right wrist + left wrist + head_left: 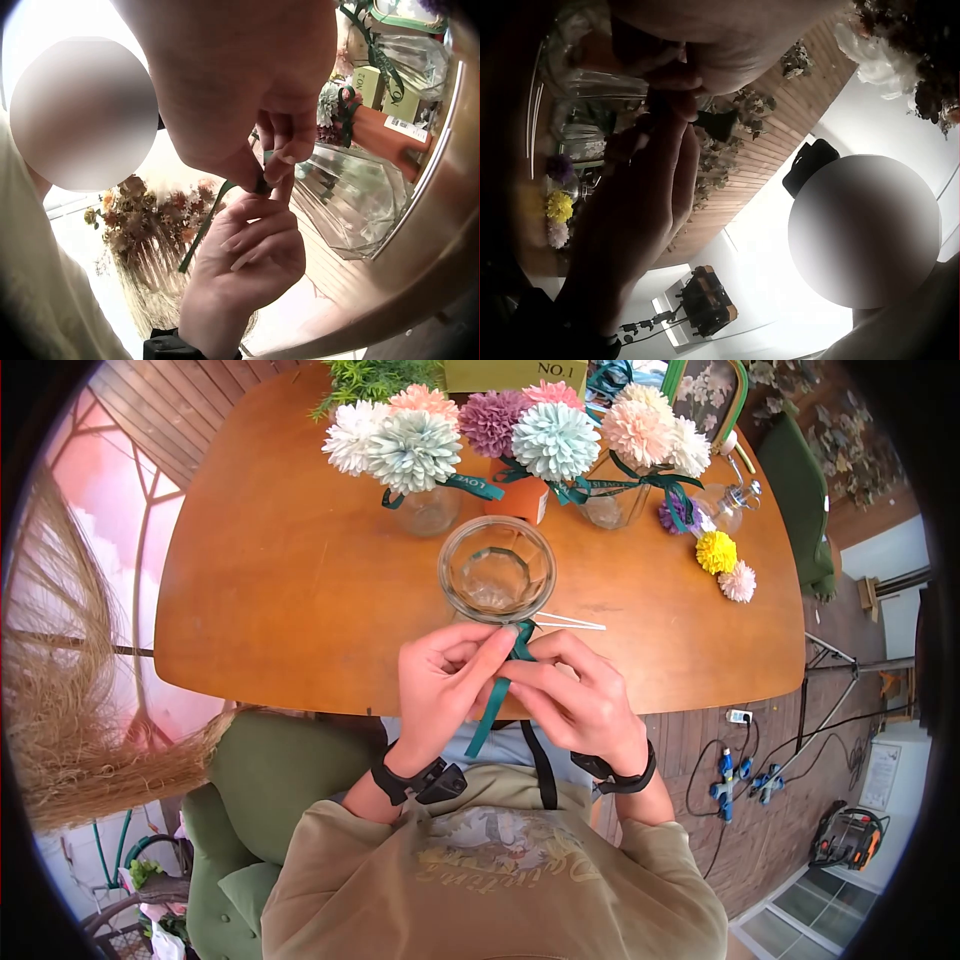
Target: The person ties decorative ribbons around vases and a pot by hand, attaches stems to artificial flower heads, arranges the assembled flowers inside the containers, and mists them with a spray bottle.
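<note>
A dark green ribbon (487, 718) is pinched between both hands just in front of a faceted glass vase (497, 572), one tail hanging toward the person. The left hand (445, 678) grips it with thumb and forefinger near the vase's rim. Curled fingers of the right hand (580, 690) pinch the ribbon close beside. In the right wrist view the ribbon (202, 234) trails down past the left hand (251, 259), and the right hand (259, 97) meets it from above. The left wrist view is dark; the fingertips overlap there, and how the ribbon is looped cannot be told.
White sticks (572, 622) lie right of the vase. Behind stand glass vases with pastel flowers (415, 450) and ribbons, and an orange pot (520, 498). Yellow (716, 552), pink and purple flowers lie at the right. A green chair (285, 790) stands by the table's near edge (300, 695).
</note>
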Demonstrator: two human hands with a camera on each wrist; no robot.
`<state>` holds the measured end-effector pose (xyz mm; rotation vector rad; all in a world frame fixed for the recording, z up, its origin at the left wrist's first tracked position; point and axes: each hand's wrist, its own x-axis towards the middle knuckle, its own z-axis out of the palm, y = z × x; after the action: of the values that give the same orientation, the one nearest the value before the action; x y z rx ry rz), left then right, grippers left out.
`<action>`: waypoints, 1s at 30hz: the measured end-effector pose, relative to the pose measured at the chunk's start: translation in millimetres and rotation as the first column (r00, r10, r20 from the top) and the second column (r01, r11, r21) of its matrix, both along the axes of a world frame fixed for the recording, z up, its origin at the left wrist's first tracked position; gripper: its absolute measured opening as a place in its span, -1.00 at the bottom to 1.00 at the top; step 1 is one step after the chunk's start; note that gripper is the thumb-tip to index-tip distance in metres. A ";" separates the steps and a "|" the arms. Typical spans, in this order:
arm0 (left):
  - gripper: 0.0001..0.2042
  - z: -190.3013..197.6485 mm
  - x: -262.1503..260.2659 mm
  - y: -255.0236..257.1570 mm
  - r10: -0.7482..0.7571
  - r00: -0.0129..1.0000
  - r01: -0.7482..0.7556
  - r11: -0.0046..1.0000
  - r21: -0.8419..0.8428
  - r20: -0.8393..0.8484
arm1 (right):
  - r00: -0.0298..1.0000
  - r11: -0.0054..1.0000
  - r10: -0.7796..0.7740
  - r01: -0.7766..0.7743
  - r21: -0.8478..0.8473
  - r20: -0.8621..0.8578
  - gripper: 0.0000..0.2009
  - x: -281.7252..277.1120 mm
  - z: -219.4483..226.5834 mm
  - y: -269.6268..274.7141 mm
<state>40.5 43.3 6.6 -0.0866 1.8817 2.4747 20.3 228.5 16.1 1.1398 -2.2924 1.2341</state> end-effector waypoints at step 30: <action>-0.91 -8.8 3.3 -7.5 0.046 0.977 -0.078 0.986 -0.147 -0.206 | 0.987 0.987 -0.067 0.087 -0.136 0.143 -0.79 -8.1 3.8 -6.7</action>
<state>43.8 35.8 -2.2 0.1087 2.1814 2.4567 12.2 221.8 19.9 0.9347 -2.2796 1.4607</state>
